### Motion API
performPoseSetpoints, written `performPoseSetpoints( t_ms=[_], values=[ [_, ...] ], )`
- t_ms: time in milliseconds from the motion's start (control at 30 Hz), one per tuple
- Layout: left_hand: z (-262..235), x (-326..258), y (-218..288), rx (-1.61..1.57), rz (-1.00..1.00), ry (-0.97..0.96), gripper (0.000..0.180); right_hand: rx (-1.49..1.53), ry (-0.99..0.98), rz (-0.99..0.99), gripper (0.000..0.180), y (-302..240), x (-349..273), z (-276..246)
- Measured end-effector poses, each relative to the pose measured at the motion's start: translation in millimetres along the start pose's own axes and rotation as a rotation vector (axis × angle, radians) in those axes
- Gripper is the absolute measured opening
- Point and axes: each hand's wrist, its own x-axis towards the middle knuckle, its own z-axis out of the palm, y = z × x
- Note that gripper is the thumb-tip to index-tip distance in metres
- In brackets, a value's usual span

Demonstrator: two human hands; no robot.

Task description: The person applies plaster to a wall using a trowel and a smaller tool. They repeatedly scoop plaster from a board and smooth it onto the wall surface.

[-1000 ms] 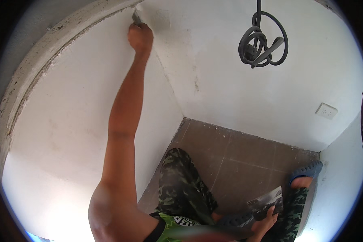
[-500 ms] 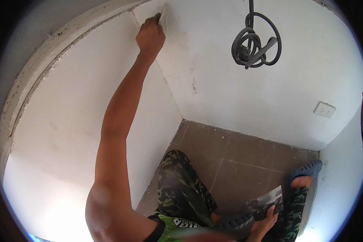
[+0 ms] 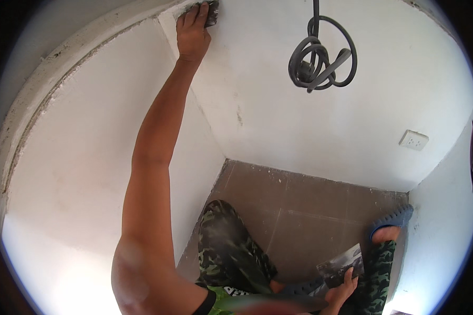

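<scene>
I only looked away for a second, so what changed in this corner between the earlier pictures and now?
The left hand, raised to the top of the wall corner, slid rightward across the corner onto the right-hand wall, pressing its small dark tool there. The grip on it held. The right hand stayed low, holding the flat grey tool. The coiled cable stayed hanging.

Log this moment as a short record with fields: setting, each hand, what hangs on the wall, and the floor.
setting: corner of a room with white plastered walls
left hand: raised high, pressing a small dark flat tool against the wall near the corner
right hand: low by the leg, holding a flat grey metal trowel plate
on wall: coiled grey cable hanging from above; white wall socket lower right
floor: brown tiles; blue slotted sandal on one foot
clothing: camouflage trousers
</scene>
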Motion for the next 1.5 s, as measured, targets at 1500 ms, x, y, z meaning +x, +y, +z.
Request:
performPoseSetpoints(
  t_ms=[1500],
  values=[
    [-9.6, -1.6, -61.7, -0.029, 0.03, 0.071, 0.061, 0.006, -0.029, 0.012, 0.046, 1.8, 2.7, 3.6]
  ],
)
